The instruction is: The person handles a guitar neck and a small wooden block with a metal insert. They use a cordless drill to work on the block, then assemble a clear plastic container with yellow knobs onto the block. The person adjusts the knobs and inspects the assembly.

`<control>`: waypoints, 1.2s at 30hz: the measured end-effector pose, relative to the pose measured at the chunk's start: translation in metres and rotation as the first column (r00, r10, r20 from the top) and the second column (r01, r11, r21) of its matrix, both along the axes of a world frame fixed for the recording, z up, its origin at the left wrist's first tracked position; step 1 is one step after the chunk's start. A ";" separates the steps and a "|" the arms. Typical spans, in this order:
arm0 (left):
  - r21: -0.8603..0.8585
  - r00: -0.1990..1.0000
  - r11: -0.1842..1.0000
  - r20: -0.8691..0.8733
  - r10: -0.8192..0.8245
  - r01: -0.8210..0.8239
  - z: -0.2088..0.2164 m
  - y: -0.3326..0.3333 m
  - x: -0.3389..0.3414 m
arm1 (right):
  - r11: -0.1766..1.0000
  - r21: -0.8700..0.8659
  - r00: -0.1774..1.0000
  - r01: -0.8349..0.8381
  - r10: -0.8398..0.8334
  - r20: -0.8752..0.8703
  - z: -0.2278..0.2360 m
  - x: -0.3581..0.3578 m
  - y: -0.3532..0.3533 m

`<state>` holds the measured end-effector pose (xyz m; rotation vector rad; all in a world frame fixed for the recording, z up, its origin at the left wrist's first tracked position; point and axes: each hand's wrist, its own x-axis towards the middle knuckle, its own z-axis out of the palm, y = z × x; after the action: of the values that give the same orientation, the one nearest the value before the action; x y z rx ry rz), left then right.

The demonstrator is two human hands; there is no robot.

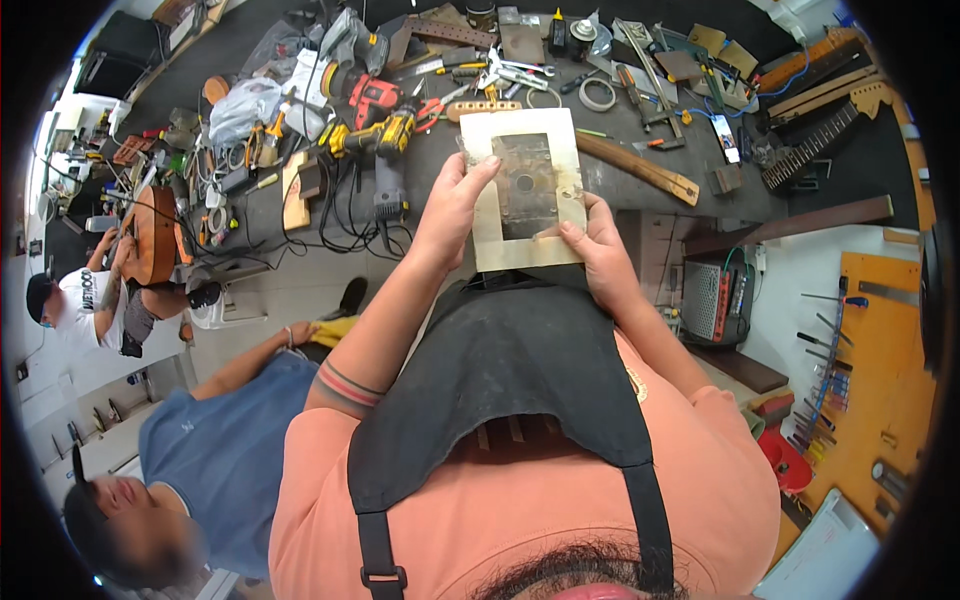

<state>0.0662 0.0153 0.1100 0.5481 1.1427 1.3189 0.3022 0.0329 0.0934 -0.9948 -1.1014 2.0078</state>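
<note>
Between my two hands is a pale, flat rectangular board [487, 225], raised in front of my dark apron [500, 380]. A dark, stained rectangular panel [523, 212] with a small round hole takes up the board's middle. I cannot tell whether this panel is inset or a separate piece. My left hand [452, 205] grips the left edge, its thumb on the face near the panel's upper corner. Lower down, my right hand [604, 250] pinches the right edge, thumb in front. The fingers behind the board are mostly hidden.
A cluttered dark workbench [745, 205] spans the far side, with a yellow drill [390, 132], a red power tool [370, 98], a wooden strip [640, 168] and a guitar neck [815, 145]. Left, one person handles a guitar [155, 235]; another in blue [215, 440] is nearer.
</note>
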 end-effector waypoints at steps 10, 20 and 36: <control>-0.035 0.989 0.993 -0.095 0.111 -0.115 -0.013 -0.093 0.032 | 0.998 0.068 0.999 0.011 -0.015 0.048 0.010 0.023 -0.106; 0.073 0.974 0.996 -0.224 -0.028 0.045 -0.010 -0.088 0.098 | 0.931 0.259 0.962 0.258 -0.272 0.019 -0.020 0.082 -0.140; 0.122 0.574 0.561 -0.160 -0.803 0.819 -0.008 -0.094 0.317 | 0.323 0.440 0.155 0.838 -0.914 0.375 -0.008 0.206 -0.272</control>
<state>0.3833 -0.0783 0.1020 1.1274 0.6572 0.5644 0.5081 -0.2396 0.0853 -1.7147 -0.5638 0.5966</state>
